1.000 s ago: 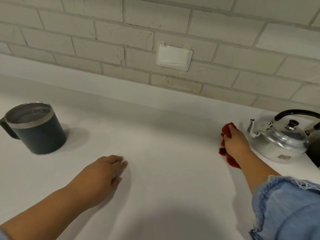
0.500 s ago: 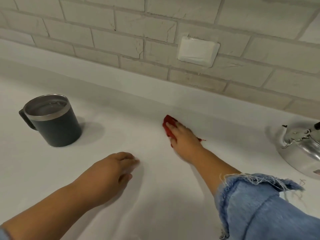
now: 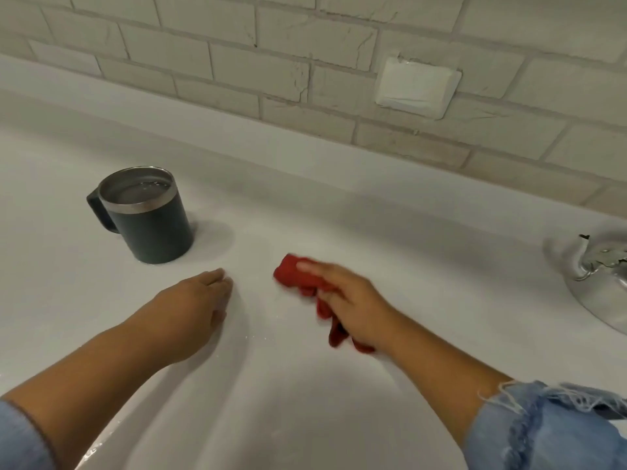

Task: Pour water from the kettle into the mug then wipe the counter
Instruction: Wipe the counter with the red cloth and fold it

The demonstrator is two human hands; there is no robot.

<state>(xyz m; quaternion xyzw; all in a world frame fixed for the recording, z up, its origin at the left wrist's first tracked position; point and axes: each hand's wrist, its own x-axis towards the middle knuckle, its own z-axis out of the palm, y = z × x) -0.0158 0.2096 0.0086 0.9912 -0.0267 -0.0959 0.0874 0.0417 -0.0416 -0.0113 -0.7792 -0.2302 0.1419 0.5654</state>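
Observation:
A dark mug (image 3: 149, 222) with a steel rim stands on the white counter (image 3: 407, 252) at the left, with water inside. My right hand (image 3: 346, 303) presses a red cloth (image 3: 293, 274) flat on the counter, right of the mug. My left hand (image 3: 193, 310) rests palm down beside it, fingers together, holding nothing. The silver kettle (image 3: 600, 279) sits at the right edge, mostly cut off by the frame.
A pale brick wall (image 3: 271, 62) runs behind the counter, with a white cover plate (image 3: 417, 86) on it. Small water droplets show on the counter near the cloth and near the lower left edge.
My right hand has swept the red cloth leftward from beside the kettle toward the mug. The view has shifted left; my left hand has stayed on the counter.

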